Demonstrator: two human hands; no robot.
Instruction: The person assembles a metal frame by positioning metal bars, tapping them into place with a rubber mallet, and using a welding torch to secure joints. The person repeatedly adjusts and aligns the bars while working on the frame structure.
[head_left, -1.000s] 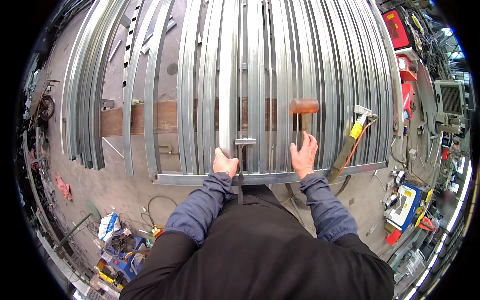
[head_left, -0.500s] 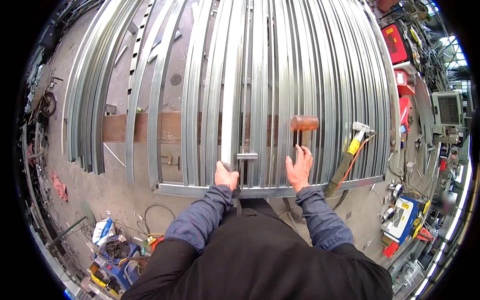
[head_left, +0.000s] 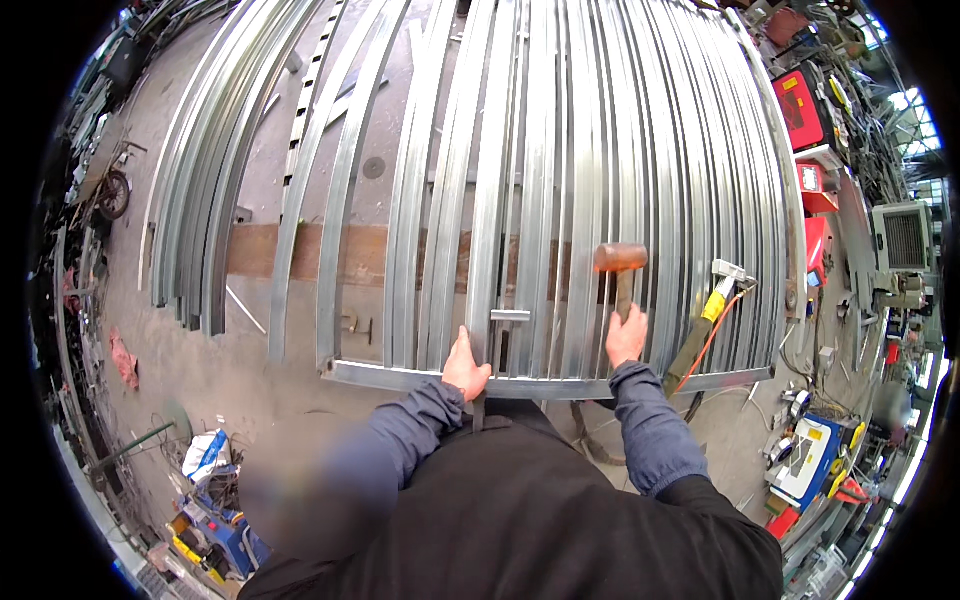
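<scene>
A row of long silvery metal bars runs away from me across a metal frame (head_left: pixel 560 388). My left hand (head_left: pixel 464 368) rests against the near end of one metal bar (head_left: pixel 490 240), its fingers stretched along the bar's left side and the thumb pointing right. A short metal piece (head_left: pixel 510 315) lies crosswise just right of that bar. In my right hand (head_left: pixel 627 336) is the handle of a mallet with a reddish-brown cylindrical head (head_left: pixel 621 258). The mallet head points away from me, over the bars.
To the right, a tool with a yellow-banded, dark-sleeved handle (head_left: pixel 716 303) and an orange hose lies on the bars. Stacked bars (head_left: pixel 190 270) stand at the left. A blue and white machine (head_left: pixel 806 455) sits at lower right, with a red case (head_left: pixel 797 108) farther back.
My right hand has closed on the mallet handle, which it was only reaching toward. The fingers of my left hand have straightened along the bar. The whole view has shifted slightly.
</scene>
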